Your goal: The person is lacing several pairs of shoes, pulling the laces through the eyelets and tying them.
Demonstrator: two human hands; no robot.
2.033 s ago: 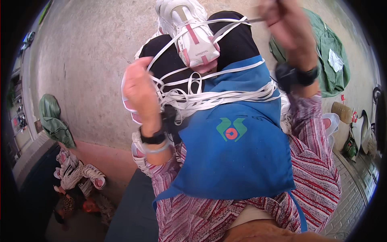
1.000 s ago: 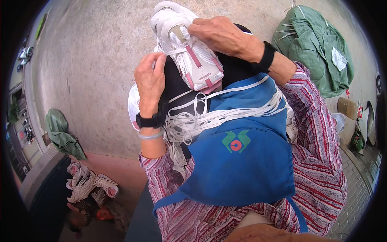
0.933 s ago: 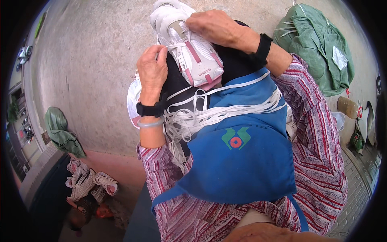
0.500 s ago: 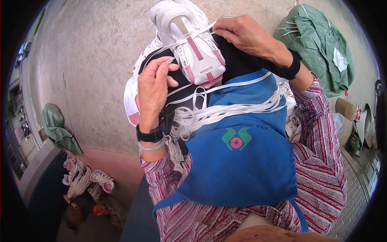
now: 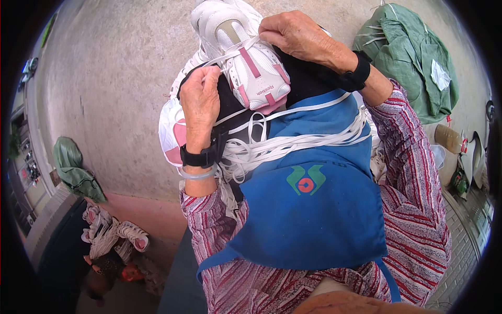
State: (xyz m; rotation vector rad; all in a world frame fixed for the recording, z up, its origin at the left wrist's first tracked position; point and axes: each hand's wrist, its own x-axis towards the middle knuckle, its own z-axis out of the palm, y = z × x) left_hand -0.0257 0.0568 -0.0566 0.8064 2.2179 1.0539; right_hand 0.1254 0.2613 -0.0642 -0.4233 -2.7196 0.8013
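Note:
A white and pink sneaker [image 5: 250, 63] rests on my black-clad knee above a blue apron [image 5: 314, 209]. My left hand [image 5: 200, 102] lies against the shoe's left side, fingers curled around a white lace strand. My right hand [image 5: 295, 36] pinches a white lace [image 5: 238, 48] stretched across the shoe's top. A bundle of white laces [image 5: 282, 144] lies across my lap over the apron's top edge. A second white and pink shoe [image 5: 171, 133] sits partly hidden behind my left forearm.
A green sack [image 5: 413, 57] lies at the upper right on the concrete floor, with a brown bottle [image 5: 448, 138] near it. A smaller green sack [image 5: 73, 170] sits at the left. A tied bundle of white shoes [image 5: 112, 235] lies at the lower left.
Two seconds ago my right hand was raised high, pulling lace away from the shoe. It has since come down onto the shoe's top, and my left hand has moved up to the shoe's side.

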